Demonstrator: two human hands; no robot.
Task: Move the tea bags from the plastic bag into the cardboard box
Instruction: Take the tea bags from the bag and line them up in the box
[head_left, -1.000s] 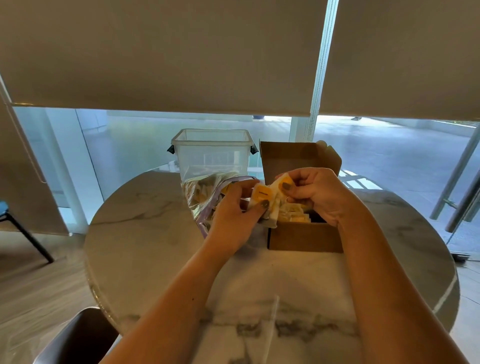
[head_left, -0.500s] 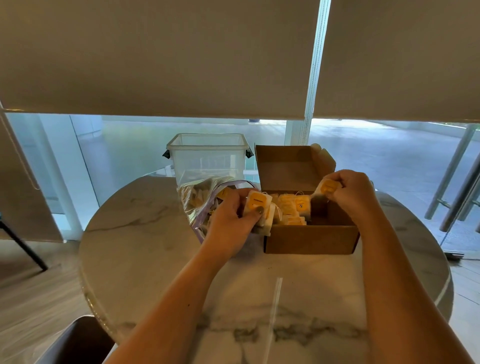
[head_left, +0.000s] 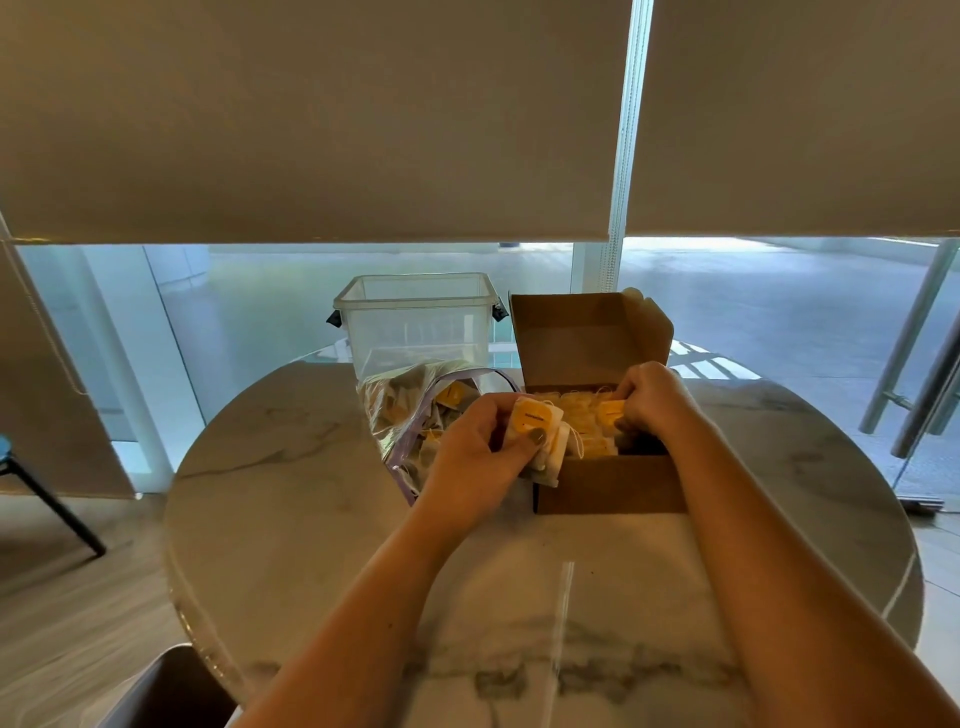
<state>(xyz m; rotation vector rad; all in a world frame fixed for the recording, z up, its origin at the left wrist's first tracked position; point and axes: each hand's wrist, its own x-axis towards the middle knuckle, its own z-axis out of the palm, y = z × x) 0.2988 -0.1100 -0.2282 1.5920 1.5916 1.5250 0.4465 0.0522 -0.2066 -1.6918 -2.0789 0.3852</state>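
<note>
Marble tabletop (head_left: 291, 525), round and veined, fills the near part of the head view, with a dark chair back (head_left: 171, 691) poking in below its near-left edge. Both forearms reach forward over the stone. The left hand (head_left: 480, 457) has its fingers and thumb curled round a small bunch of tea bags (head_left: 540, 434), white sachets with yellow tags, held at the near-left corner of the cardboard box (head_left: 608, 483). The thumb presses on the front of the top sachet. Just left of that hand and touching the table lies the plastic bag (head_left: 410, 410), clear with a purple zip edge, its mouth open toward the hand and more sachets visible inside. To the right of the left hand, the right hand (head_left: 657, 405) is down inside the box with its fingers bent over a single yellow-tagged tea bag (head_left: 610, 410), gripping it among the rows of bags already packed there (head_left: 582, 431). The box sits on the table directly under the right hand, its lid flap (head_left: 587, 332) standing upright beyond the knuckles. Beyond the left hand and behind the plastic bag stands a clear plastic tub (head_left: 415, 322) with dark side latches, just beside the box lid. Farther still, roller blinds (head_left: 311, 119) hang over the window glass.
</note>
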